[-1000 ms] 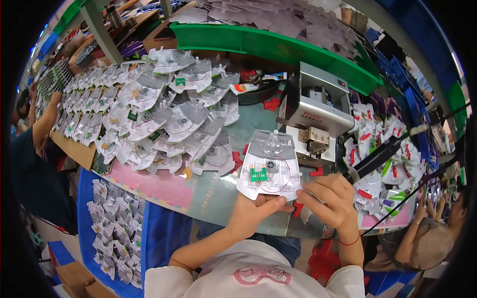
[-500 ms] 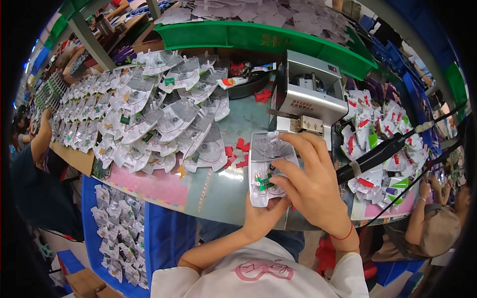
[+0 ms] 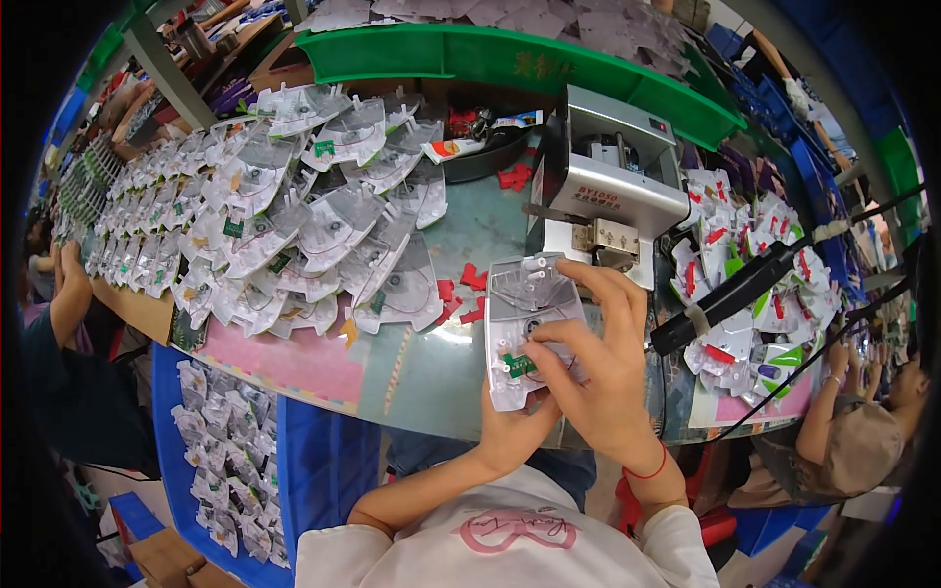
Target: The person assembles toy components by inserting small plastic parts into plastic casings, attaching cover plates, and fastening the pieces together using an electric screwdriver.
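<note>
Both hands are together on one white housing (image 3: 508, 321), held above the near side of the table (image 3: 417, 377), in front of the person's chest. From below, the left hand (image 3: 515, 431) is clamped on the near end of the housing, its fingers partly hidden underneath. Over the top comes the right hand (image 3: 603, 382), one finger reaching to the far edge while the thumb and another finger bend down beside a small green circuit board (image 3: 517, 367); whether those two tips pinch something or only touch it cannot be told. A red cord (image 3: 645, 473) circles the right wrist. Just beyond the housing stands a silver machine (image 3: 622, 201) with a boxy top and an open front. Small red pieces (image 3: 473, 277) lie on the table to the left of the housing, and farther left rises a broad heap of similar housings (image 3: 333, 235), overlapping one another, several showing green boards. A dark tray (image 3: 490, 167) sits between that heap and the machine, near a long green bin (image 3: 392, 57) at the back. To the right, a black rod (image 3: 725, 302) slants in front of a second pile (image 3: 720, 367) of white parts with red bits. Below the table's left part, a blue crate (image 3: 319, 470) holds more white parts.
</note>
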Tool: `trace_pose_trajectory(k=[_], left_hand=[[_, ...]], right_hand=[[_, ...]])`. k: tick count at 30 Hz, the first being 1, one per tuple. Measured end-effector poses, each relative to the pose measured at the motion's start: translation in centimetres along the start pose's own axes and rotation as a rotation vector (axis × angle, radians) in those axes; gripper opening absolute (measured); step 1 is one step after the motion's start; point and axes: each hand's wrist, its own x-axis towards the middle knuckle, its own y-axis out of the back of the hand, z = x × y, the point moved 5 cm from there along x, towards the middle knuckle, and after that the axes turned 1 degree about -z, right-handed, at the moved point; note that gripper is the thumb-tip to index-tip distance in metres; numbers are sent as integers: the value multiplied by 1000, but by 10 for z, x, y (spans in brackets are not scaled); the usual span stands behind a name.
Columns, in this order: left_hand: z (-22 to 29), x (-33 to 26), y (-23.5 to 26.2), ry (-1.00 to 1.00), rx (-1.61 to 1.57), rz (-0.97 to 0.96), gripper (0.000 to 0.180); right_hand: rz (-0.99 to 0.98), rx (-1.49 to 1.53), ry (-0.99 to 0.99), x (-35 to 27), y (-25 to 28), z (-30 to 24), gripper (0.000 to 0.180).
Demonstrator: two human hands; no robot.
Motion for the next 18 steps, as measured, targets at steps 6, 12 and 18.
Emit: trace_pose_trajectory(k=[6,12,18], left_hand=[[-4,-7,0,73,-79,22,24],[-8,-14,7,248,-236,22,22],[-11,-20,2,493,-461,59,24]], right_hand=[[177,105,80,-26,17,-3,16],[-23,412,403,-56,12,-3,21],[-9,408,442,-69,2,2,22]])
